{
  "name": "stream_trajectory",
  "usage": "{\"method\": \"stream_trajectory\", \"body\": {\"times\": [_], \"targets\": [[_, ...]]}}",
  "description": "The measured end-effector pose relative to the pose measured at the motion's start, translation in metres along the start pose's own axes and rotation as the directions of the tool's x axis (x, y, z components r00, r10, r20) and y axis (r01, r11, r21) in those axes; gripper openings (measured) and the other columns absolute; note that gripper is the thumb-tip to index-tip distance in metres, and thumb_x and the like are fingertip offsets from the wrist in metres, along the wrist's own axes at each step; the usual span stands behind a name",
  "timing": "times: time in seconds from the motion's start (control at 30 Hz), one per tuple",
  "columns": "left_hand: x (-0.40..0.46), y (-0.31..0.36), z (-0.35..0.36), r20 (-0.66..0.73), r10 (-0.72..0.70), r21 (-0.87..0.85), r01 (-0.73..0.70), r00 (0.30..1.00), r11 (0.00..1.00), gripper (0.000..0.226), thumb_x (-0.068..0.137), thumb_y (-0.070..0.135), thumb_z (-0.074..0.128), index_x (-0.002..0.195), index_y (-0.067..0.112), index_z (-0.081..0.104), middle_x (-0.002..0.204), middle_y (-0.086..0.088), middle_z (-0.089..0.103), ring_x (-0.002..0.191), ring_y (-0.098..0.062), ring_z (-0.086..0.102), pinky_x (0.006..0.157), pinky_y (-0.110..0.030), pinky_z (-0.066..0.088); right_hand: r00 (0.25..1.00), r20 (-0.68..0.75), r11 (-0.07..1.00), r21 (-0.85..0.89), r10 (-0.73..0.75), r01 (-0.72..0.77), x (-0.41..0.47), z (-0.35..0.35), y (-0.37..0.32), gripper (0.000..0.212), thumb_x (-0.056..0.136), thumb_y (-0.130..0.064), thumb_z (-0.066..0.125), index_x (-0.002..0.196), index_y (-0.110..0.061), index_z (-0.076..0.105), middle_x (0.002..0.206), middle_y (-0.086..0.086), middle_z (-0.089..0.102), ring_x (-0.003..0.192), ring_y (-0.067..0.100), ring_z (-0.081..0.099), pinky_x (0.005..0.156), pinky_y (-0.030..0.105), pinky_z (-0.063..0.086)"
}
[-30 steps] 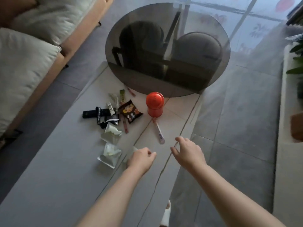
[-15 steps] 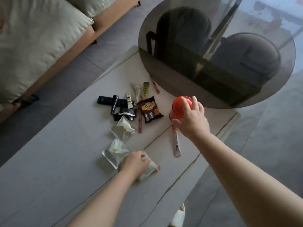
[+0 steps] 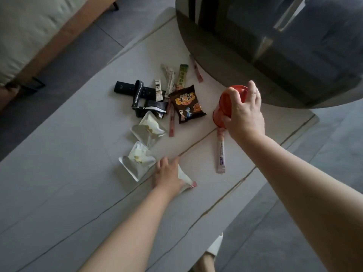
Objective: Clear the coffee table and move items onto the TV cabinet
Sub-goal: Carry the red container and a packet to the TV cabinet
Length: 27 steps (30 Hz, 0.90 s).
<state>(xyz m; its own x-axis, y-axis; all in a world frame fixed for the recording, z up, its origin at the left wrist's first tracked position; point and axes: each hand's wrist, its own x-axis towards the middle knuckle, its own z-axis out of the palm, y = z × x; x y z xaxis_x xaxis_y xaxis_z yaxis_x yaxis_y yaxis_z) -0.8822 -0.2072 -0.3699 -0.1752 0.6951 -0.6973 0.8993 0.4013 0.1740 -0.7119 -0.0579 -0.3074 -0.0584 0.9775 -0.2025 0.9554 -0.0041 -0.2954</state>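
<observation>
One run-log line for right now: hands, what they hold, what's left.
left hand: on white packet | right hand: grips red jar | coffee table: snack bag, remote left
</observation>
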Motion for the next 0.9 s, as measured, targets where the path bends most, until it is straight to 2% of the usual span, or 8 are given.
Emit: {"method": "stream_trajectory", "body": {"times": [0.13, 0.3, 0.43, 0.53, 0.6, 0.73, 0.83, 0.9], "targets": [[0.001, 0.001, 0.012, -0.035, -0.027, 0.134, 0.031, 0.999, 0.99, 0.087, 0.081, 0.032, 0.066, 0.148, 0.023, 0.012, 0.149, -0.01, 0.018, 0.137, -0.029, 0.022, 0.106, -0.039, 0.036, 0.998, -0.054, 0.999, 0.011, -0.034, 0.034, -0.009, 0.002, 0.002, 0.061, 0.085, -0.031, 0.065, 0.137, -0.03, 0.032, 0.154, 0.015, 0.014, 0.142, 0.038, 0.011, 0.098, 0.054, 0.043], [-0.001, 0.005, 0.013, -0.136, -0.003, 0.325, 0.048, 0.991, 0.944, 0.085, 0.082, 0.045, 0.062, 0.146, 0.022, 0.012, 0.131, -0.007, 0.049, 0.121, -0.025, 0.043, 0.098, -0.035, 0.031, 0.995, -0.095, 0.992, 0.121, 0.029, -0.017, -0.036, 0.001, 0.015, 0.074, 0.081, -0.029, 0.07, 0.141, -0.029, 0.027, 0.153, 0.011, 0.016, 0.141, 0.035, 0.013, 0.1, 0.054, 0.044], [-0.013, 0.013, -0.001, -0.17, -0.03, 0.15, 0.056, 0.985, 0.987, 0.064, 0.08, 0.047, 0.065, 0.13, 0.023, 0.034, 0.122, -0.004, 0.06, 0.117, -0.025, 0.051, 0.095, -0.036, 0.035, 0.984, -0.132, 0.978, 0.185, 0.117, -0.091, -0.063, -0.016, 0.03, 0.087, 0.078, -0.034, 0.072, 0.145, -0.033, 0.017, 0.151, 0.009, 0.016, 0.138, 0.034, 0.016, 0.097, 0.054, 0.046], [-0.03, 0.025, -0.022, -0.148, -0.033, -0.066, 0.023, 0.988, 0.998, 0.056, 0.078, 0.042, 0.069, 0.12, 0.023, 0.037, 0.117, -0.005, 0.06, 0.104, -0.028, 0.058, 0.081, -0.035, 0.045, 0.965, -0.142, 0.952, 0.25, 0.219, -0.179, -0.09, -0.034, 0.042, 0.092, 0.075, -0.036, 0.074, 0.145, -0.034, 0.015, 0.148, 0.006, 0.017, 0.135, 0.033, 0.021, 0.095, 0.051, 0.047], [-0.044, 0.036, -0.036, -0.135, -0.002, -0.149, -0.019, 0.991, 0.989, 0.055, 0.077, 0.042, 0.07, 0.116, 0.022, 0.038, 0.115, -0.006, 0.059, 0.101, -0.028, 0.058, 0.076, -0.033, 0.044, 0.949, -0.135, 0.924, 0.303, 0.286, -0.235, -0.112, -0.048, 0.049, 0.094, 0.073, -0.034, 0.076, 0.145, -0.034, 0.015, 0.146, 0.005, 0.017, 0.134, 0.032, 0.025, 0.096, 0.048, 0.047], [-0.082, 0.068, -0.052, -0.071, 0.184, -0.17, -0.194, 0.98, 0.966, 0.047, 0.077, 0.037, 0.068, 0.114, 0.022, 0.043, 0.111, -0.007, 0.061, 0.099, -0.028, 0.058, 0.075, -0.03, 0.041, 0.894, -0.116, 0.868, 0.321, 0.432, -0.378, -0.168, -0.076, 0.064, 0.094, 0.07, -0.036, 0.076, 0.145, -0.03, 0.02, 0.142, 0.009, 0.021, 0.131, 0.032, 0.027, 0.098, 0.047, 0.044], [-0.118, 0.098, -0.05, -0.024, 0.273, -0.132, -0.273, 0.962, 0.953, 0.024, 0.083, 0.031, 0.056, 0.105, 0.024, 0.049, 0.103, -0.006, 0.065, 0.088, -0.025, 0.06, 0.07, -0.029, 0.049, 0.828, -0.118, 0.8, 0.362, 0.549, -0.479, -0.216, -0.094, 0.077, 0.088, 0.067, -0.034, 0.075, 0.142, -0.026, 0.029, 0.139, 0.011, 0.026, 0.127, 0.032, 0.028, 0.1, 0.045, 0.039], [-0.14, 0.119, -0.045, 0.015, 0.336, -0.115, -0.332, 0.942, 0.936, 0.019, 0.085, 0.029, 0.056, 0.102, 0.021, 0.054, 0.102, -0.009, 0.066, 0.091, -0.027, 0.062, 0.075, -0.029, 0.052, 0.776, -0.12, 0.746, 0.399, 0.619, -0.534, -0.249, -0.103, 0.088, 0.086, 0.066, -0.031, 0.075, 0.14, -0.025, 0.033, 0.137, 0.012, 0.028, 0.126, 0.032, 0.029, 0.102, 0.041, 0.036]]}}
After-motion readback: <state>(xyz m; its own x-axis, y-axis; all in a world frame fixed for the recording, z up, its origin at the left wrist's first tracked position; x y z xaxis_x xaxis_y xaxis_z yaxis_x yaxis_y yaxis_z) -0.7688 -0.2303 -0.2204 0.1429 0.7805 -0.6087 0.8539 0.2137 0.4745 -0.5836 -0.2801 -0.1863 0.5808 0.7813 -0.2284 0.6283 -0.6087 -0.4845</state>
